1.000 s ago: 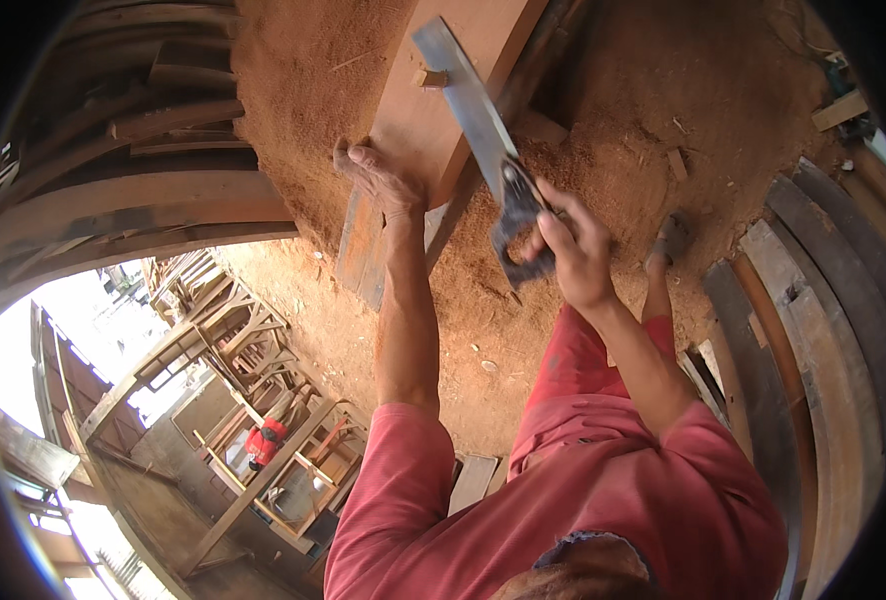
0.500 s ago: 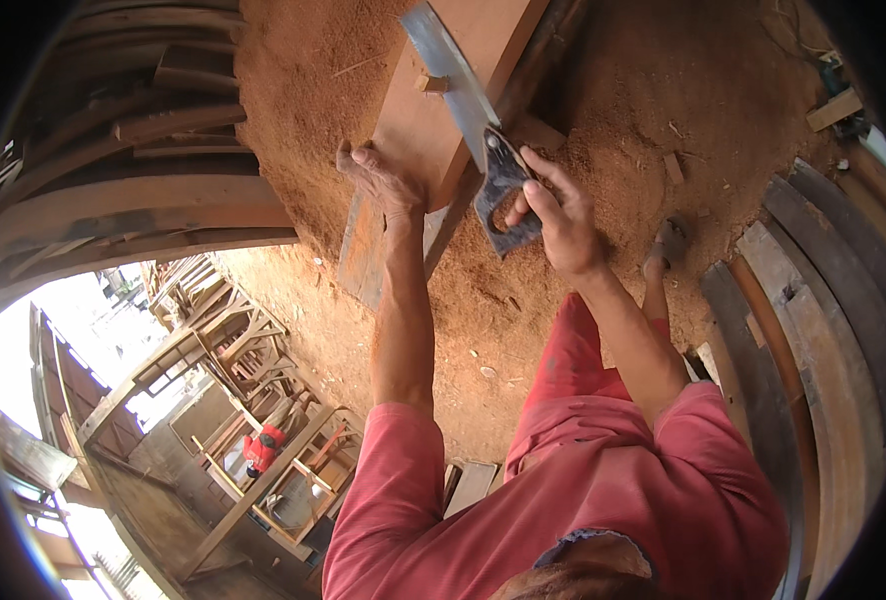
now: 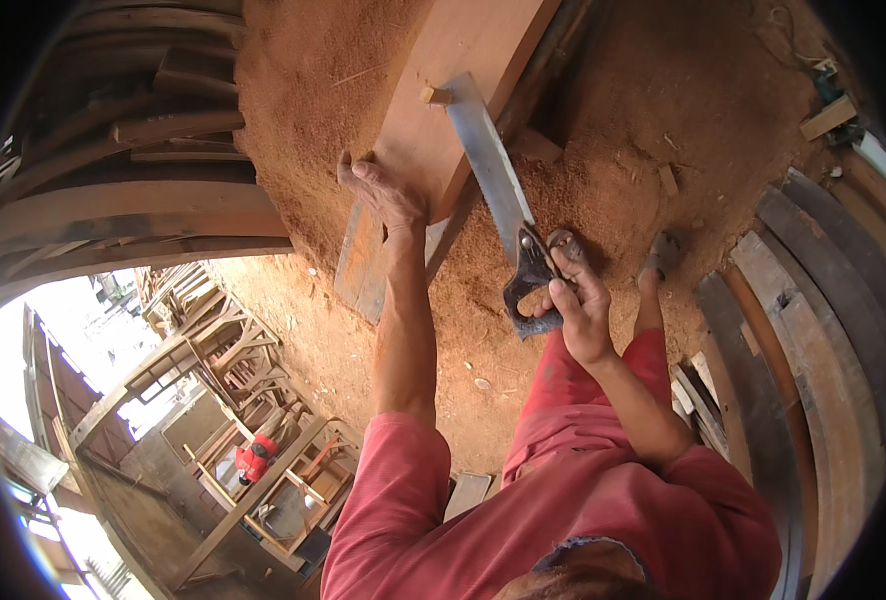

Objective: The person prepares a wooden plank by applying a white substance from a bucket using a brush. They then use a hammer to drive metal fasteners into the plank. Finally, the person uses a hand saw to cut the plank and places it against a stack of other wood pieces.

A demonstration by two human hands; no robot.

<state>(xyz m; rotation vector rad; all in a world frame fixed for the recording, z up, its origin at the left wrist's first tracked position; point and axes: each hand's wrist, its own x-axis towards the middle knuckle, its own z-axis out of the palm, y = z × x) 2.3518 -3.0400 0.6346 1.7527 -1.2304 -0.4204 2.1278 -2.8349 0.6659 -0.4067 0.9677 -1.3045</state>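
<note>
A reddish-brown wooden plank [image 3: 453, 60] runs from the top centre down toward me. My left hand [image 3: 391, 198] bears on its near end, fingers bent over the left edge. In my right hand [image 3: 580, 310] is the dark handle of a handsaw [image 3: 485, 150], fingers closed round it and the index finger along its side. The blade slants up and left across the plank, its tip beside a small wooden peg [image 3: 435, 96] that stands up from the plank. Below my left hand lies a greyer board end [image 3: 361, 265]; how it joins the plank is hidden.
Sawdust [image 3: 303, 100] covers the ground around the plank. Stacked timbers [image 3: 133, 215] stand at the left, and long boards [image 3: 813, 330] lie at the right. Wooden frames [image 3: 293, 500] and a person in red [image 3: 254, 459] are at lower left. My foot [image 3: 665, 255] is right of the saw.
My right hand has drawn the saw back toward my body, down and slightly right, so its tip now lies near the peg. My left hand stays on the plank.
</note>
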